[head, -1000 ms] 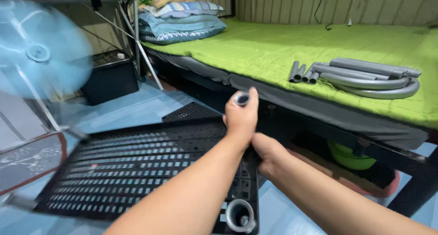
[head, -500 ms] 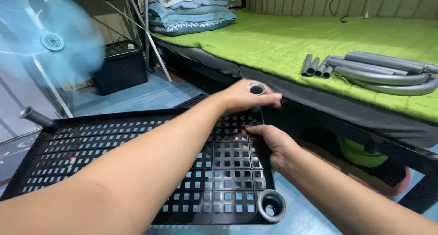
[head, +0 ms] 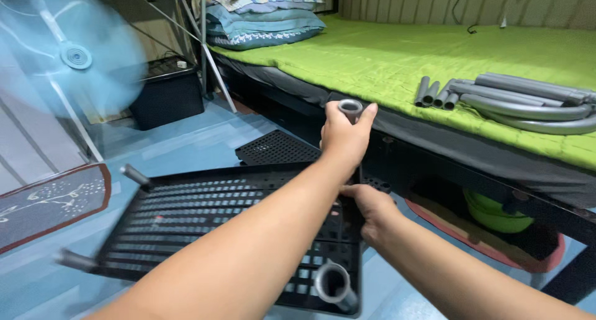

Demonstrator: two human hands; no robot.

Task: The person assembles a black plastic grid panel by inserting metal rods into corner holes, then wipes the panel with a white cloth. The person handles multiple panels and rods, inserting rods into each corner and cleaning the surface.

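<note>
The black plastic lattice shelf panel (head: 205, 233) lies low in the view, tilted and motion-blurred, its grid of small square holes running toward 8 o'clock; grey tube sockets show at its corners, one open ring (head: 332, 283) at 6 o'clock. The left hand (head: 344, 137) has its grip wrapped tight around a short grey tube (head: 351, 108) standing upright at the panel's far corner. The right hand (head: 372, 211) has its grip pinching the panel's edge just below. At 2 o'clock, loose grey tubes (head: 515, 99) lie on the green bed (head: 397, 59).
</note>
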